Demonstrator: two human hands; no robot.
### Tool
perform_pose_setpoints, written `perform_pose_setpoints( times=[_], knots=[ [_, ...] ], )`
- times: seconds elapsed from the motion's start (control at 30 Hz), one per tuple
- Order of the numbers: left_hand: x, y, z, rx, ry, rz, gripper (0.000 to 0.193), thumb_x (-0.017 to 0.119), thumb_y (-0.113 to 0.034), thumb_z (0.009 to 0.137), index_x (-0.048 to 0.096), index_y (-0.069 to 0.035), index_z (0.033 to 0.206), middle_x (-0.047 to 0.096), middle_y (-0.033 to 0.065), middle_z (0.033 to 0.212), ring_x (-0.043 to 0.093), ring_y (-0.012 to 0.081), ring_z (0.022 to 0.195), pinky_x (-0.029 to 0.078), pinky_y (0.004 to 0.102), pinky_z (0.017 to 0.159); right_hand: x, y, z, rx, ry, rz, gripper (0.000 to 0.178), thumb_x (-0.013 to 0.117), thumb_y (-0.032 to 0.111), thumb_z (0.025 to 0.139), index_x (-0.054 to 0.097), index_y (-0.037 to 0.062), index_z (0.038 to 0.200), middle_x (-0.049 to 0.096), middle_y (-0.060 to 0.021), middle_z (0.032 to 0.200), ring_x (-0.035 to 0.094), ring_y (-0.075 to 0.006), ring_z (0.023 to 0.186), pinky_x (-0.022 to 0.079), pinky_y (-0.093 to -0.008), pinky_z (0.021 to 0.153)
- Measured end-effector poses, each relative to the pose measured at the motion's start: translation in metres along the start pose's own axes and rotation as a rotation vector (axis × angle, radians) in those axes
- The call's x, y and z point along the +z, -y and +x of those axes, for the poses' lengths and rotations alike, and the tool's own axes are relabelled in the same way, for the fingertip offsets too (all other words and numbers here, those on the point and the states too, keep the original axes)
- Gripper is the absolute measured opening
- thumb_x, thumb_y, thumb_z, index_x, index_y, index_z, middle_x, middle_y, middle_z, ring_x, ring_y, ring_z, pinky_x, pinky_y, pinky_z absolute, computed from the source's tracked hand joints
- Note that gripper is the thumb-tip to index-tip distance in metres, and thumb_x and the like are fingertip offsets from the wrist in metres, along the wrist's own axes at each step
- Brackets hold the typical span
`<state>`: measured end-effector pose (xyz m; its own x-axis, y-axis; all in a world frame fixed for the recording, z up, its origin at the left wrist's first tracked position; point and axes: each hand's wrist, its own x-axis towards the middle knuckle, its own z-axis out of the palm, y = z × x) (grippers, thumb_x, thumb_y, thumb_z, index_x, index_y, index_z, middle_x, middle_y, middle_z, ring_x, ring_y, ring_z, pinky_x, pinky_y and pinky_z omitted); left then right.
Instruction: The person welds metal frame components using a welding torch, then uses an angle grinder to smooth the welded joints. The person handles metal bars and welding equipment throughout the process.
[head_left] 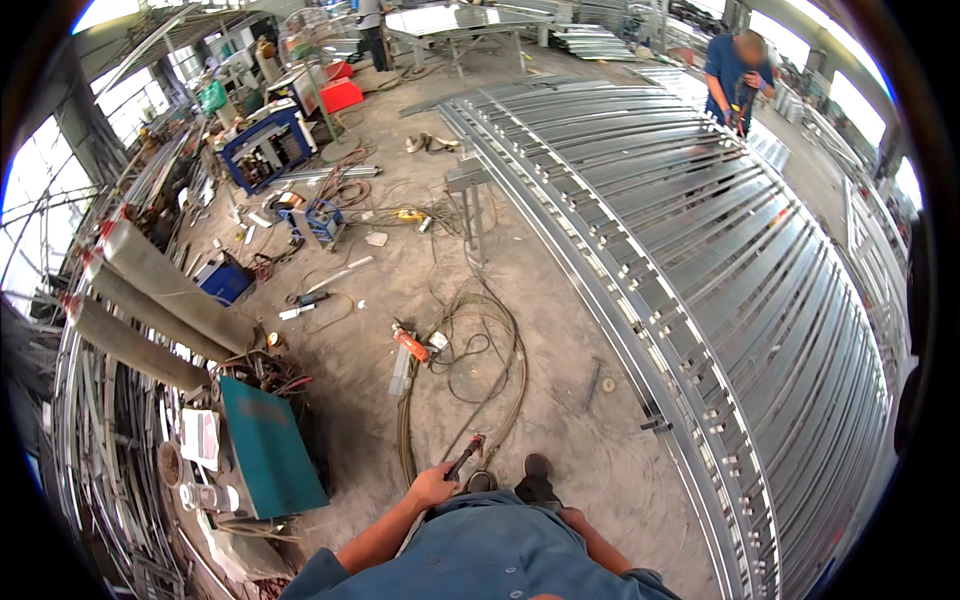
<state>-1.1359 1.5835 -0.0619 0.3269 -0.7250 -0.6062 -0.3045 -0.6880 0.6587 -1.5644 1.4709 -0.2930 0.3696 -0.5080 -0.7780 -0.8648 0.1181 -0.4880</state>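
My left hand (432,487) is wrapped around a black-handled tool with a reddish head (463,459), which points forward and slightly right over the floor. The exact kind of tool is too small to make out. Of my right arm, the forearm (597,545) shows beside my blue shirt; its fingers are hidden at my waist. Ahead of my feet lies a large loop of cable (522,375) on the concrete. Beside that loop rests an orange angle grinder (411,343), close to a short metal piece (399,372).
A large frame of parallel metal bars (690,230) fills the right side, where a person in blue (728,75) stands at its far end. Gas cylinders (175,285) lean at left, near a teal panel (268,450). Further off stands a blue-framed machine (265,150).
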Motion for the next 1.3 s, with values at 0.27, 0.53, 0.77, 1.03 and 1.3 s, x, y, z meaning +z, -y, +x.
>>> perform_pose_setpoints(
  times=[0.27,0.53,0.77,1.03,1.3],
  knots=[
    [-0.115,0.126,0.048,-0.139,-0.105,-0.346,0.068,0.066,-0.005,0.086,0.051,-0.002,0.153,0.067,0.0149,0.075,0.064,0.0200,0.060,0.049,0.0339,0.053,-0.015,0.060,-0.083,0.182,-0.146,0.269,0.058,0.062,0.056,0.092,0.078,0.0024,0.109,0.077,-0.0208,0.102,0.072,-0.0322,0.099,0.054,-0.0429,0.087],
    [-0.216,0.160,0.145,-0.150,-0.602,0.348,0.031,0.063,-0.017,0.086,0.070,-0.003,0.112,0.073,0.0199,0.092,0.071,0.0338,0.079,0.056,0.0428,0.070,0.000,0.054,-0.229,0.459,0.165,0.744,0.045,0.075,0.042,0.093,0.077,0.0095,0.123,0.075,-0.0050,0.105,0.067,-0.0141,0.092,0.056,-0.0383,0.069],
    [-0.062,0.118,0.205,0.329,-0.370,0.387,0.052,0.071,-0.017,0.081,0.064,-0.006,0.131,0.072,0.0183,0.093,0.071,0.0299,0.080,0.057,0.0464,0.069,0.122,-0.082,-0.214,0.341,-0.094,0.758,0.059,0.071,0.050,0.093,0.073,0.0060,0.132,0.075,-0.0132,0.121,0.070,-0.0228,0.105,0.055,-0.0411,0.086],
    [0.189,0.050,0.112,0.048,0.613,0.212,0.064,0.070,-0.017,0.087,0.057,0.001,0.147,0.078,0.0124,0.094,0.072,0.0226,0.074,0.057,0.0338,0.065,0.182,-0.079,-0.336,0.394,-0.199,1.294,0.056,0.073,0.047,0.091,0.074,0.0025,0.126,0.076,-0.0142,0.115,0.070,-0.0238,0.104,0.055,-0.0407,0.086],
    [0.283,0.025,0.030,0.302,0.712,0.829,0.071,0.069,-0.036,0.079,0.063,-0.004,0.142,0.078,0.0178,0.100,0.075,0.0300,0.091,0.059,0.0371,0.082,0.215,-0.132,-0.413,0.305,-0.440,1.519,0.054,0.073,0.045,0.091,0.074,0.0025,0.124,0.075,-0.0134,0.113,0.070,-0.0232,0.102,0.055,-0.0400,0.084]
  ],
)
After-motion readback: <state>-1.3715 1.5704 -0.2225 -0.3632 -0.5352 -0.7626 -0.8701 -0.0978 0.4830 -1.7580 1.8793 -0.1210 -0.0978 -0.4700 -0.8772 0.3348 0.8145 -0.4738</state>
